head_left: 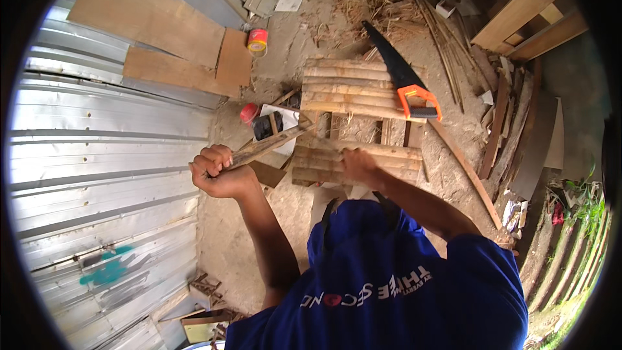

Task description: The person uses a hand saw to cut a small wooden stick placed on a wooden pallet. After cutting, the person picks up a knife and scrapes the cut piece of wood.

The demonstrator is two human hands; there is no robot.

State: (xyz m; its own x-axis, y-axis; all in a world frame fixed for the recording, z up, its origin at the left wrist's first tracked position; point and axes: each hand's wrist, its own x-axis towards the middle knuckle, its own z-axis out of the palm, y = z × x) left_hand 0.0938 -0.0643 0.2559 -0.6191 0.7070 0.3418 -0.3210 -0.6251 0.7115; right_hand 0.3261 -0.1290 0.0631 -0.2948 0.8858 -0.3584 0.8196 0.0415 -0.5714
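Note:
My left hand is closed around one end of a wooden strip, which slants up to the right. Its far end reaches the left side of a low platform of bamboo slats. Over the platform's near slats, my right hand is closed like a fist. A smeared, thin shape stretches from it toward the strip's end; what it is I cannot make out. A handsaw with a black blade and orange handle rests across the platform's right side.
Left of the platform are a black object on a white sheet and a red container. A red and yellow can stands farther back. A corrugated metal wall rises at left. Planks and wood shavings lie about.

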